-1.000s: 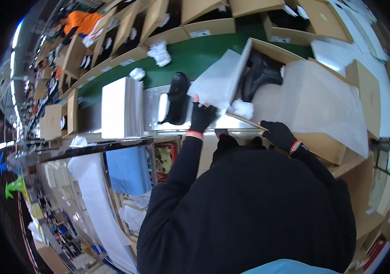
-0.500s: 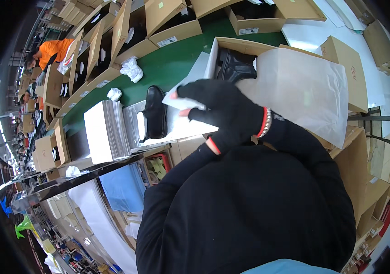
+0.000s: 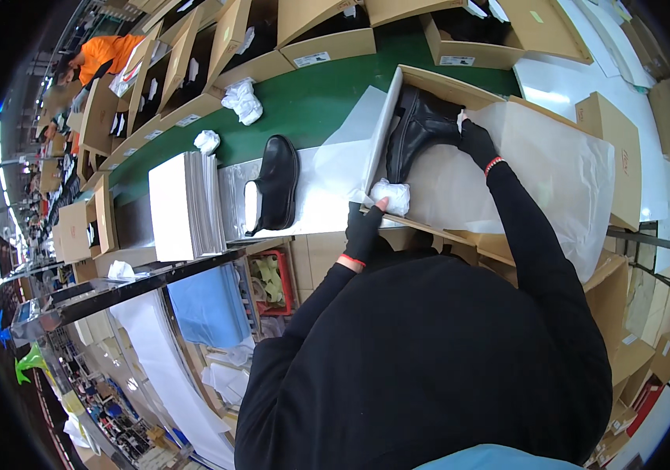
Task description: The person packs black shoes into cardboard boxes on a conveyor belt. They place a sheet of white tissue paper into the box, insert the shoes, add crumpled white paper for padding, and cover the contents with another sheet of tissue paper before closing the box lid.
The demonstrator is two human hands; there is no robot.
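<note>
Head view: at centre, the left hand [image 3: 363, 225] curls at the box [image 3: 452, 83] corner beside a wad [image 3: 392, 197]; its hold I cannot tell. Left, a loose boot [image 3: 277, 186] lies on the surface [image 3: 333, 174]. Upper right of centre, the right hand [image 3: 478, 143] has its grip apparently closed on the boxed boot [image 3: 415, 129]; settling it seems the step, calling next for gentle release.

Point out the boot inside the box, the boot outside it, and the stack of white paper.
Boot inside the box [image 3: 419, 127]: head view, on its ankle.
Boot outside the box [image 3: 278, 188]: head view, near its ankle.
Stack of white paper [image 3: 172, 207]: head view, on its broad white face.
</note>
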